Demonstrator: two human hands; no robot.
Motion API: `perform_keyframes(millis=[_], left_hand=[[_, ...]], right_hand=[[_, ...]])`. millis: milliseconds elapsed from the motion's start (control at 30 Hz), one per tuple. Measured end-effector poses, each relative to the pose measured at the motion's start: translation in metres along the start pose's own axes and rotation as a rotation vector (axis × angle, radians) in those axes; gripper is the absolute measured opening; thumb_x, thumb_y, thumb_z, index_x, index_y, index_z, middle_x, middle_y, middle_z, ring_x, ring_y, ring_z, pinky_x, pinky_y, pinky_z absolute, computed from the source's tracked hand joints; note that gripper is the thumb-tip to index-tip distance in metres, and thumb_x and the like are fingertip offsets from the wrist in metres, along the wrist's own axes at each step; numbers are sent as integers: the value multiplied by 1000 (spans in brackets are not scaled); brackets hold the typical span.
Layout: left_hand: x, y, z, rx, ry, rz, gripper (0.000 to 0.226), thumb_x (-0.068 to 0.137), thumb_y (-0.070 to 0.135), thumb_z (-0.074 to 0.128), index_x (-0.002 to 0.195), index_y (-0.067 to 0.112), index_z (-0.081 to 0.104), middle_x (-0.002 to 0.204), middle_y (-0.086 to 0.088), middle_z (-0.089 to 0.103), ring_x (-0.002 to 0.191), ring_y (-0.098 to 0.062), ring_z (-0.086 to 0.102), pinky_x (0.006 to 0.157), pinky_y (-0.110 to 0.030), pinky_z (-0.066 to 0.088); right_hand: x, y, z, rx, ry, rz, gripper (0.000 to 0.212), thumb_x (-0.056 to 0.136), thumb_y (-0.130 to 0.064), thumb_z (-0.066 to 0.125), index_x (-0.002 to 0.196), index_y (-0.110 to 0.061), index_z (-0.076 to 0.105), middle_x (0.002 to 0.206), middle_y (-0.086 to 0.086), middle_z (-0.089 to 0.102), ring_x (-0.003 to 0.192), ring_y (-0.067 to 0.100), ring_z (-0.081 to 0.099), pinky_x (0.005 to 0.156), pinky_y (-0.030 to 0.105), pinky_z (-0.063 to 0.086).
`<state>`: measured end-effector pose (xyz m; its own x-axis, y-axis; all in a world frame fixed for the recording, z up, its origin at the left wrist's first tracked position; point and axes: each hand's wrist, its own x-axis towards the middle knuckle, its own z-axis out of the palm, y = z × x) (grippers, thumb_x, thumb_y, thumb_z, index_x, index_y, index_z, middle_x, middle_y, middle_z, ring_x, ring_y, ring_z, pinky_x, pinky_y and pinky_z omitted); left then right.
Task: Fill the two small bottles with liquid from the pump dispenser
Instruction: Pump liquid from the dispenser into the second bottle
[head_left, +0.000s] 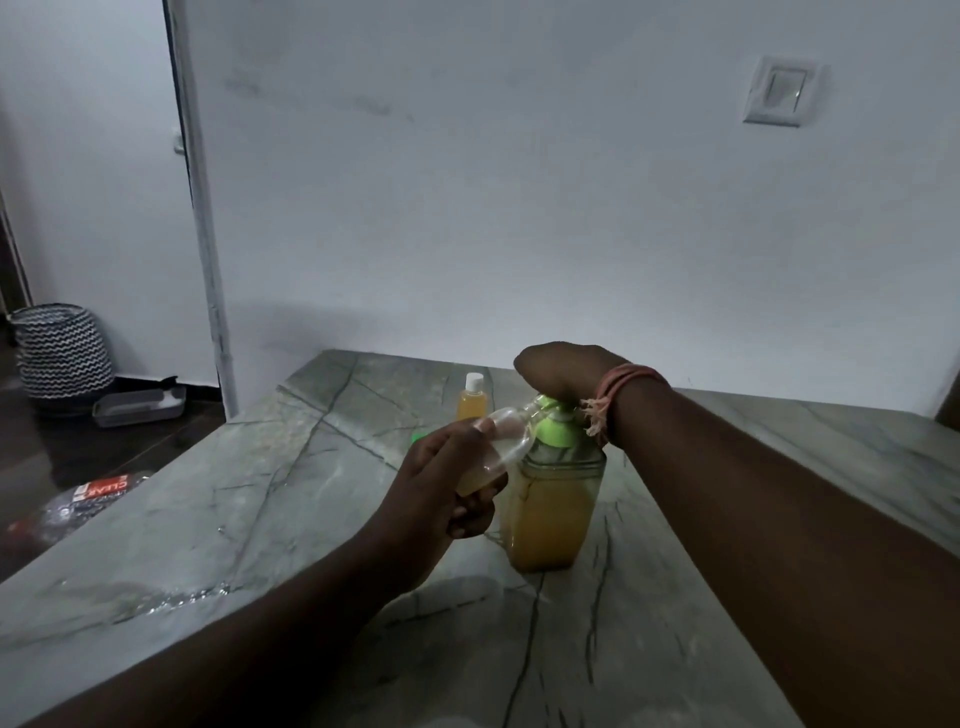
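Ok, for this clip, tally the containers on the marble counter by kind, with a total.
Small bottles: 2, one capped and filled standing at the back, one tilted and partly filled gripped by the left hand
Pump dispensers: 1, its green head under the right hand
Total: 3

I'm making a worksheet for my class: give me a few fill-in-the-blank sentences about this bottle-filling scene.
1. The left hand holds a small bottle tilted toward the ____ pump head.
2. The right hand presses down on the ____.
3. The capped bottle behind has a ____ cap.

Missing words: green; pump; white
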<state>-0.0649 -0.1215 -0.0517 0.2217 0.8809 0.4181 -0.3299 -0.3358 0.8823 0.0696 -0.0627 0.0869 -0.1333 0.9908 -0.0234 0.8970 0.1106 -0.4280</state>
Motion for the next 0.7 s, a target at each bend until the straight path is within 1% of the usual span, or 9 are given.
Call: perform_keyframes(millis=[67, 100, 233, 300, 367, 433, 467, 567, 700], left_hand=[[1, 0, 0, -22, -4, 2, 31, 102, 40, 54, 110, 17, 73, 69, -9, 46, 50, -11, 33, 43, -23, 29], [1, 0, -1, -28, -6, 0, 32, 101, 40, 54, 110, 16, 73, 69, -9, 47, 49, -11, 34, 42, -22, 30], [3, -1, -4, -30, -24, 4, 31, 103, 39, 53, 109, 16, 73, 68, -7, 47, 48, -10, 34, 43, -23, 28], [1, -1, -3, -36, -18, 0, 31, 104, 37, 52, 109, 15, 72, 68, -8, 47, 47, -10, 34, 43, -24, 27], [1, 0, -1, -33, -11, -8, 31, 104, 37, 52, 110, 14, 72, 68, -8, 48, 47, -9, 35, 43, -24, 27], [0, 0, 0, -32, -10, -4, 31, 104, 37, 52, 109, 13, 71, 68, -8, 49, 47, -10, 34, 43, -24, 28], [0, 1, 1, -32, -10, -4, 30, 104, 38, 53, 108, 14, 71, 69, -8, 49, 48, -10, 34, 43, -23, 28], [1, 1, -1, -34, -25, -6, 29, 103, 39, 54, 107, 17, 73, 68, -7, 49, 47, -10, 34, 43, -24, 27], [2, -1, -3, -25, -34, -1, 29, 102, 40, 54, 106, 18, 72, 68, -7, 49, 47, -10, 34, 44, -26, 26]], right_hand=[[0, 3, -4, 25, 4, -29, 29, 98, -27, 41, 99, -8, 63, 95, 15, 59, 60, 13, 43, 51, 22, 32], [2, 2, -5, 39, 2, -27, 29, 98, -30, 41, 101, -12, 63, 93, 9, 58, 61, 12, 45, 51, 22, 33], [9, -1, 4, -53, 90, -40, 31, 98, -23, 32, 74, -13, 50, 94, 9, 52, 68, 17, 45, 57, 30, 28], [6, 0, 6, -96, 106, -53, 32, 98, -24, 32, 75, -12, 52, 96, 12, 54, 73, 21, 48, 59, 30, 29], [4, 0, 4, -128, 63, -54, 34, 99, -23, 31, 91, -9, 61, 113, 16, 60, 89, 24, 56, 69, 30, 40], [2, -3, -2, -157, 31, -51, 41, 101, -28, 31, 123, -7, 59, 132, 14, 56, 113, 26, 54, 85, 31, 42], [2, -5, -3, -177, 27, -52, 44, 102, -33, 32, 129, -8, 55, 136, 13, 54, 117, 26, 53, 81, 31, 42], [7, -5, -2, -219, 52, -69, 45, 101, -42, 30, 124, -15, 58, 136, 11, 55, 113, 26, 54, 74, 31, 33], [10, 1, 6, -148, 94, -69, 38, 100, -32, 33, 116, -12, 61, 129, 12, 59, 102, 26, 55, 72, 29, 31]])
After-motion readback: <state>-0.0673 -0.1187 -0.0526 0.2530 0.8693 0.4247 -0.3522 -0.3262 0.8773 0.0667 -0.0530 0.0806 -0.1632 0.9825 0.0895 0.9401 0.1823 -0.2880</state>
